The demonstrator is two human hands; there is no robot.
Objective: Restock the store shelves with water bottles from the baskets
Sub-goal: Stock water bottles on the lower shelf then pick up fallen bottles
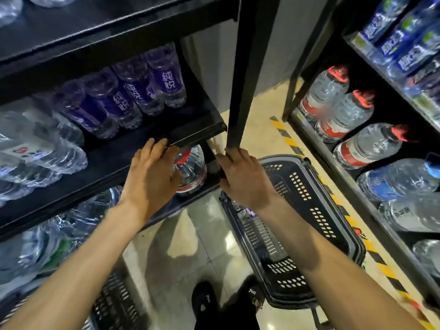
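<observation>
No bottle is held at this moment. The post (238,91) is gripped low down by the right hand (242,179), with the fingers curled round it. The left hand (152,172) lies flat with straight fingers, left of the post. Its fingertips are at the front edge of the shelf (197,134), and its thumb is beside the large bottle (192,172) one level below. Purple bottles (142,91) are ranked on the shelf left of the post, and the row ends short of it. The basket (304,210) sits just right of the post's foot. A bottle (245,213) can be made out in it under the right wrist, though little of it is shown.

The step is judged to be a steadying before the next reach into the basket. The post should be released and the bottle taken round its body, not by its cap. It should then be set upright between the purple row and the post and pushed back against its neighbours.

The floor (190,246) is glossy tile. Yellow-black tape (288,139) runs right of the post, along a rack (293,91) of larger bottles. The aisle is judged narrow, so the basket should be kept from being kicked.
</observation>
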